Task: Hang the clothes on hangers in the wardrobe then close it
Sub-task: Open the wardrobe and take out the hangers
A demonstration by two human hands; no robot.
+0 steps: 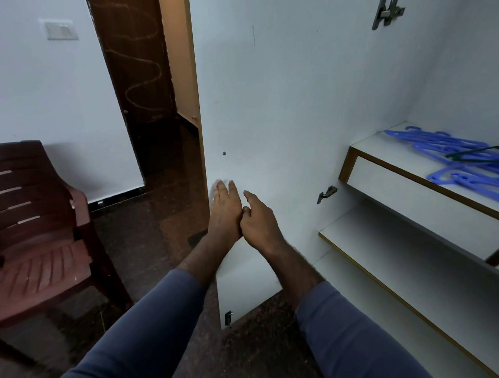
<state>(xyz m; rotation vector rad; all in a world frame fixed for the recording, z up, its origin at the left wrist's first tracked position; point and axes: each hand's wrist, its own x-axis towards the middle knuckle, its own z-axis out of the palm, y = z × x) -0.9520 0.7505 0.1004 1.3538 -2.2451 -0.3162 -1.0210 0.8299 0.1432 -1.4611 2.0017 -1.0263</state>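
Observation:
The wardrobe door stands swung open, its white inner face toward me. My left hand lies flat against that face near the door's free edge, fingers straight. My right hand is right beside it, touching the left hand, index finger stretched toward the door and the other fingers loosely bent, holding nothing. Several blue plastic hangers and a dark one lie in a heap on the top of the drawer unit inside the wardrobe. No clothes are in view.
A brown plastic chair stands at the left on the dark floor. A dark wooden room door is behind the wardrobe door. White shelves sit below the drawer. Hinges are fixed at the door's right side.

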